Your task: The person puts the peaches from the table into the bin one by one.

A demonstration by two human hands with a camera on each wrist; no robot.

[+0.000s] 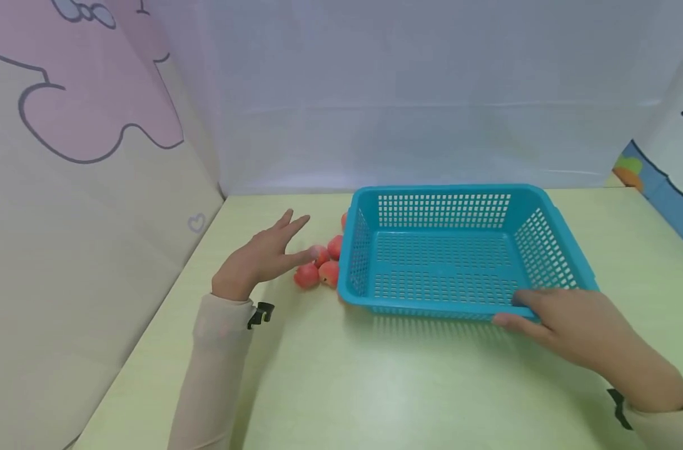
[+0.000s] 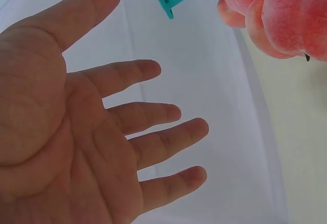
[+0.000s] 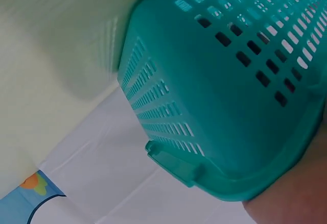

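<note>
A blue-green plastic basket point(image 1: 443, 306) with perforated walls stands on the table, nothing lying in it. My right hand point(image 1: 578, 325) grips its near rim at the right corner, thumb outside and fingers over the inside. In the right wrist view the basket's outer wall point(image 3: 189, 81) fills much of the picture. To the basket's left lies a cluster of red peach-like fruits point(image 1: 306, 275), partly hidden behind its left wall. My left hand point(image 1: 265, 253) hovers beside them with fingers spread, holding nothing; its thumb overlaps one fruit in the head view. The left wrist view shows the fruits point(image 2: 296, 17) beyond the fingers.
The pale yellow-green table point(image 1: 409, 381) runs back to a white sheet point(image 1: 420, 137). A cartoon-printed sheet point(image 1: 111, 206) borders the table on the left, and another printed sheet point(image 1: 668, 169) hangs on the right.
</note>
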